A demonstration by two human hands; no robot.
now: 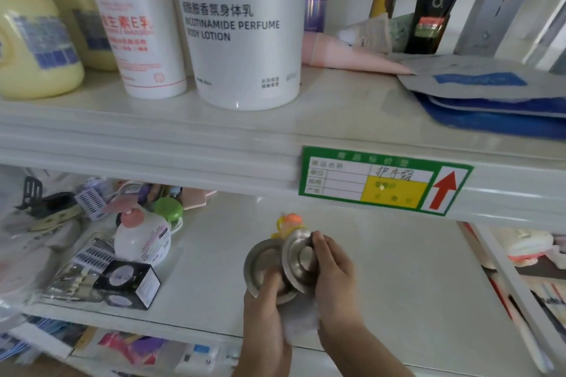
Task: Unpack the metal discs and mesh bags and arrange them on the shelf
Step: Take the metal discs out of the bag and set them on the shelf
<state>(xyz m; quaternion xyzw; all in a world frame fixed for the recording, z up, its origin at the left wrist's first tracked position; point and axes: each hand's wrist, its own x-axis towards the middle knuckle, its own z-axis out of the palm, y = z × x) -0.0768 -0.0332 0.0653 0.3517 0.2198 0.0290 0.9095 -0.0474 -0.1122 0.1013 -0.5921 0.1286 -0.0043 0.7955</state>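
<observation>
Discs in hand, none shelved yet.
Left hand [269, 309] grips one metal disc [260, 263], right hand [332, 269] grips another [298, 257]; the shelf [382, 269] beneath looks bare; mesh bags unseen.

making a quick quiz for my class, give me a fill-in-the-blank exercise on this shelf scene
1. Each hand holds a metal ____.
2. The price tag on the shelf edge has a red ____ pointing up.
3. The big white tub is labelled perfume body ____.
4. The black box lies to the ____ of the hands.

Missing words: disc; arrow; lotion; left
</observation>
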